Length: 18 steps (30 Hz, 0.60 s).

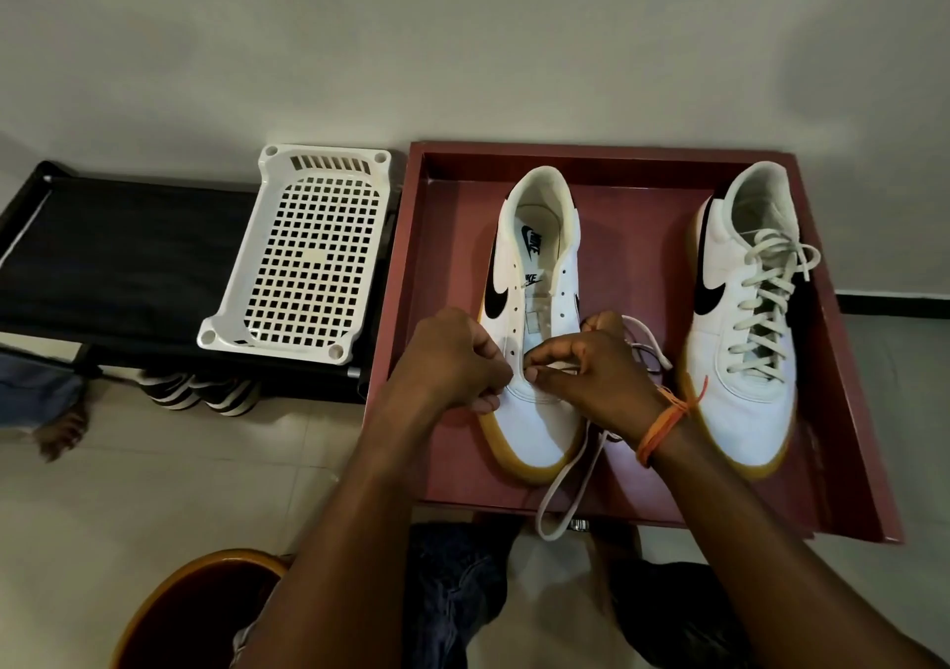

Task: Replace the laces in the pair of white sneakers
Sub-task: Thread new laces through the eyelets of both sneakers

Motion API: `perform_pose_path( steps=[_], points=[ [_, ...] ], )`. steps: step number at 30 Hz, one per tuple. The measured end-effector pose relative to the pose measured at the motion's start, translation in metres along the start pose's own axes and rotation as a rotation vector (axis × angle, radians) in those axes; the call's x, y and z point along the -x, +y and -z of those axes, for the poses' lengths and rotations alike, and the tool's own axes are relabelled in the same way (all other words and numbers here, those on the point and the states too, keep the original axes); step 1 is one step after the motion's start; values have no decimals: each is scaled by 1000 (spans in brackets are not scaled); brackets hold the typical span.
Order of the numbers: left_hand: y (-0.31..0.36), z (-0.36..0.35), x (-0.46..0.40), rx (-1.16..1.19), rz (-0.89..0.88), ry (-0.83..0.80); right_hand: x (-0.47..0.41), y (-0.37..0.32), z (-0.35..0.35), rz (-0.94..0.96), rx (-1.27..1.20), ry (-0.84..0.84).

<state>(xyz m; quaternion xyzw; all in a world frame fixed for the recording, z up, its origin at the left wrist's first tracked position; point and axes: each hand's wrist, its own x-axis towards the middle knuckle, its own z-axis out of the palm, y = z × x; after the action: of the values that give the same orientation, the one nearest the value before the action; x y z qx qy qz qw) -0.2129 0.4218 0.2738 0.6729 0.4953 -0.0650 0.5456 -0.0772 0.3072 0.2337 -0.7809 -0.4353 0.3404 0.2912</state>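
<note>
Nearest the person: a round brown bowl, smooth rim, bottom left on the tiled floor, beside dark trouser legs.

A flat white lace loops over the near edge of a dark red tray, which is square, shallow-walled and matte.

Both hands work at the toe end of the left sneaker. Left hand: fingers curled, pinching at the lowest eyelets; whether it grips the lace or the eyelet edge I cannot tell. Right hand: thumb and forefinger pinch the lace at the eyelet row; an orange thread band circles that wrist.

Left sneaker: white smooth upper, black swoosh, tan rubber sole, most eyelets bare. Long axis runs near to far, toe toward the person, heel at the tray's far wall.

Right sneaker: same make, fully laced in flat off-white lace, well apart to the right, toe also toward the person, heel tilted slightly right.

Farther left, a white plastic grid basket rests on a black rack.
</note>
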Motion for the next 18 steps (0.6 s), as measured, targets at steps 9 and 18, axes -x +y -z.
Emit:
perform_pose_path(
  steps=[9, 18],
  points=[
    [-6, 5, -2, 66, 72, -2, 2, -3, 3, 62, 41, 48],
    [1, -5, 5, 68, 48, 76, -1, -6, -19, -92, 11, 125]
  ],
)
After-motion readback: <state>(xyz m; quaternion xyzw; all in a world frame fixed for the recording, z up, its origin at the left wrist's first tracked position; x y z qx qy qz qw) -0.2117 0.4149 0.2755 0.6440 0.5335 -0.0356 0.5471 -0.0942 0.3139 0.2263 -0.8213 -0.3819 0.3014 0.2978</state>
